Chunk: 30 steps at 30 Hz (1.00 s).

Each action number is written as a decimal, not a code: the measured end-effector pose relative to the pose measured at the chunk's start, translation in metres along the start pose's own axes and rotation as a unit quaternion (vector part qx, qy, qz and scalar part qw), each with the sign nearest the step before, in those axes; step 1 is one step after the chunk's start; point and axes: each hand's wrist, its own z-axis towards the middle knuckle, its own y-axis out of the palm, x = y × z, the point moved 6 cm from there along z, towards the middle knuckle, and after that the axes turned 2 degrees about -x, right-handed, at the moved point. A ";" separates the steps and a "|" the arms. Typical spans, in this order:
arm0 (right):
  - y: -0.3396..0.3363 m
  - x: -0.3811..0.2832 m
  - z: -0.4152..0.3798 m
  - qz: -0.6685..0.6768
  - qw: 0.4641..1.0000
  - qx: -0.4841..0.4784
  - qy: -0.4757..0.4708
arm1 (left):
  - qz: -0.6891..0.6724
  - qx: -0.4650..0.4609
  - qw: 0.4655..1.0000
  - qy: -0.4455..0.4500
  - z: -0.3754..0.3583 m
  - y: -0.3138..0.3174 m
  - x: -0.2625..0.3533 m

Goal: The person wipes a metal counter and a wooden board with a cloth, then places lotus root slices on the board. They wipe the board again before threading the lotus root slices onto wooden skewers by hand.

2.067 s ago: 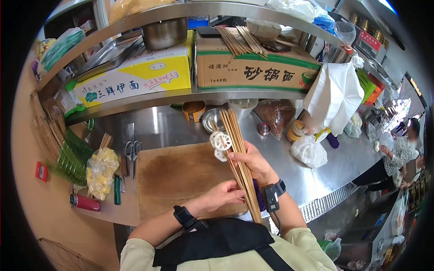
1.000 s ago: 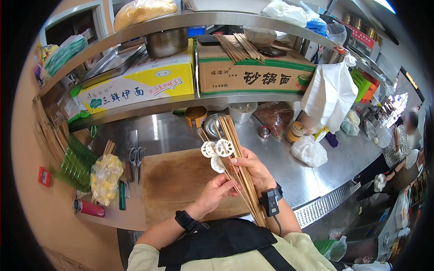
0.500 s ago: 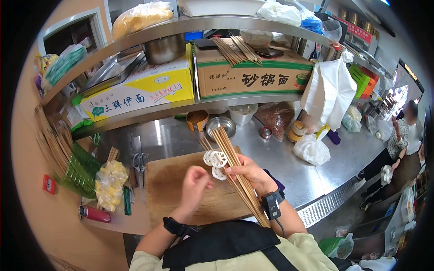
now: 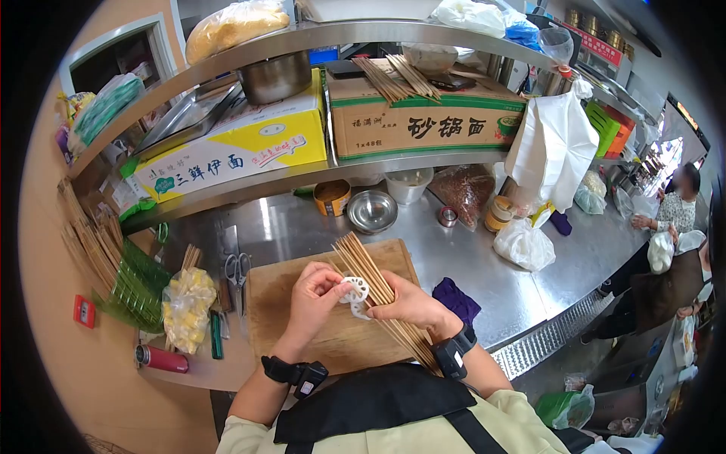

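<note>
A bundle of long wooden skewers (image 4: 366, 262) slants over the wooden cutting board (image 4: 280, 318). My right hand (image 4: 408, 304) is closed around the bundle, its thumb near the lotus root slices. White lotus root slices (image 4: 355, 290) with round holes sit at the left side of the bundle. The fingers of my left hand (image 4: 318, 293) are pinched together at the edge of these slices, touching them. Whether the slices are threaded on a skewer is hidden by the fingers.
Scissors (image 4: 237, 278), a bag of yellow pieces (image 4: 186, 309) and a red bottle (image 4: 162, 359) lie left of the board. Behind stand a metal bowl (image 4: 372, 211) and an orange tin (image 4: 331, 198). A purple cloth (image 4: 456, 301) lies right. Another person (image 4: 675, 216) stands far right.
My left hand has moved up and right to the lotus slices and pinches there. The skewers and my right hand have shifted slightly down and left. The purple cloth shows more.
</note>
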 end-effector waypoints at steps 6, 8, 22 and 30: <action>0.011 -0.003 0.002 -0.069 0.997 -0.010 -0.013 | -0.053 0.072 0.995 0.051 0.008 -0.029 0.007; 0.017 -0.003 0.002 -0.054 0.998 -0.024 -0.014 | -0.082 0.095 0.992 0.025 0.009 -0.040 0.005; 0.018 0.009 0.009 -0.066 0.998 -0.003 0.003 | -0.179 0.189 0.962 -0.084 0.000 -0.078 -0.017; 0.025 0.010 0.010 -0.023 0.999 -0.024 0.031 | -0.112 0.171 0.977 -0.065 0.003 -0.078 -0.009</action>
